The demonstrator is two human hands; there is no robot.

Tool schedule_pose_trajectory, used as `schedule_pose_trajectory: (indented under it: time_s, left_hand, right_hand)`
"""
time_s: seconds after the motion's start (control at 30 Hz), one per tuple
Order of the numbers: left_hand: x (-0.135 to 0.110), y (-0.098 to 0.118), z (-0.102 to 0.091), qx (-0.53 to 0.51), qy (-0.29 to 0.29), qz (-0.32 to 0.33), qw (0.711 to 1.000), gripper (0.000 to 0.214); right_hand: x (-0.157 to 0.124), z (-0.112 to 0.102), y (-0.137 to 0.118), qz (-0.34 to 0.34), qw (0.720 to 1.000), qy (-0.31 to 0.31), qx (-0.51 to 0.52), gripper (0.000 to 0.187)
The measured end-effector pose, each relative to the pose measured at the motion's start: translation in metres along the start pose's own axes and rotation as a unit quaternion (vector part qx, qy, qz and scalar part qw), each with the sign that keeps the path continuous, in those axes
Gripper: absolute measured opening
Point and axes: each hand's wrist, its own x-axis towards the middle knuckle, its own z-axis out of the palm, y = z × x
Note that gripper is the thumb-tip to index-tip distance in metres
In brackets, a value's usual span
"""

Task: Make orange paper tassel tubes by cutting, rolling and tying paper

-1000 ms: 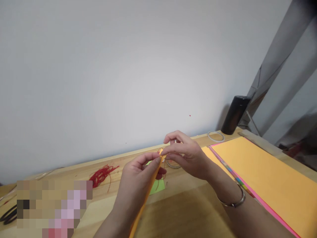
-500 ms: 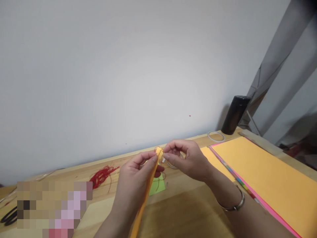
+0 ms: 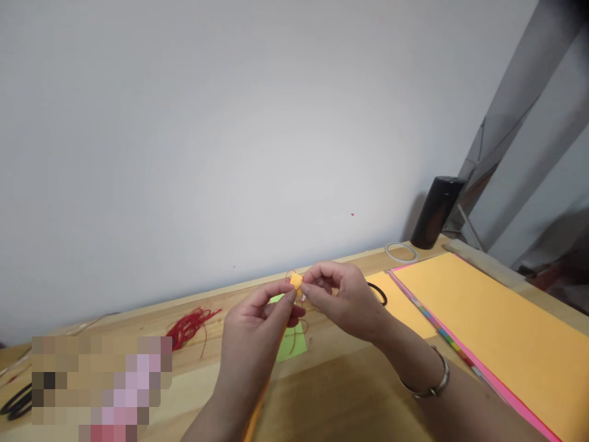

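My left hand [image 3: 255,325] is closed on a long orange-yellow paper strip [image 3: 296,281], pinching it near its upper end between thumb and forefinger. The strip runs down behind that hand toward the lower edge of the view. My right hand [image 3: 343,301] pinches at the same end from the right, thumb and forefinger touching the folded tip. A thin red string loops around this tip, and a small white bit shows just under the right fingertips. Below the hands, a light green paper piece [image 3: 293,347] lies on the table with string across it.
A tangled bundle of red string [image 3: 191,328] lies to the left, near black loop handles [image 3: 17,402] and a blurred-out patch. Right are large orange sheets [image 3: 497,325] over pink ones, a tape roll [image 3: 401,253], a black ring part [image 3: 381,294] and a black bottle [image 3: 437,213] by the wall.
The strip's tip has tilted over and now shows a flat, squarish face. My right hand has shifted slightly left and down, and a black ring part now shows beside its wrist.
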Motion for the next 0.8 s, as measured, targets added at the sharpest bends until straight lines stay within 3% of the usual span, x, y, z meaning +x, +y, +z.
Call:
schedule_pose_trajectory:
  time_s: [0.1,0.2,0.37,0.47,0.53,0.67,0.8]
  left_hand:
    - [0.0,-0.002,0.002,0.015,0.017,0.025,0.999,0.021]
    - [0.001,-0.008,0.0,0.073,0.045,0.095,0.992,0.015]
    - [0.008,-0.026,-0.005,0.182,0.036,0.281,0.942,0.011]
    - [0.009,-0.028,-0.004,0.199,0.05,0.322,0.924,0.012]
    - [0.007,-0.022,-0.002,0.184,0.055,0.269,0.944,0.011]
    - [0.006,-0.008,0.0,0.069,0.029,0.055,0.996,0.018]
    - [0.014,-0.006,-0.005,-0.067,-0.057,-0.03,0.996,0.023]
  right_hand:
    - [0.0,0.0,0.0,0.001,1.0,0.0,-0.001,0.013]
    - [-0.001,0.0,-0.001,0.011,1.0,-0.001,0.004,0.014]
    - [-0.001,0.002,-0.002,0.062,0.998,0.007,0.011,0.016]
    - [0.0,0.002,0.0,0.107,0.994,0.002,0.037,0.016]
    - [0.001,-0.001,0.002,0.133,0.989,-0.021,0.059,0.015]
    - [0.004,-0.009,0.005,0.146,0.982,-0.085,0.087,0.02]
    - [0.006,-0.011,0.005,0.133,0.985,-0.073,0.081,0.032]
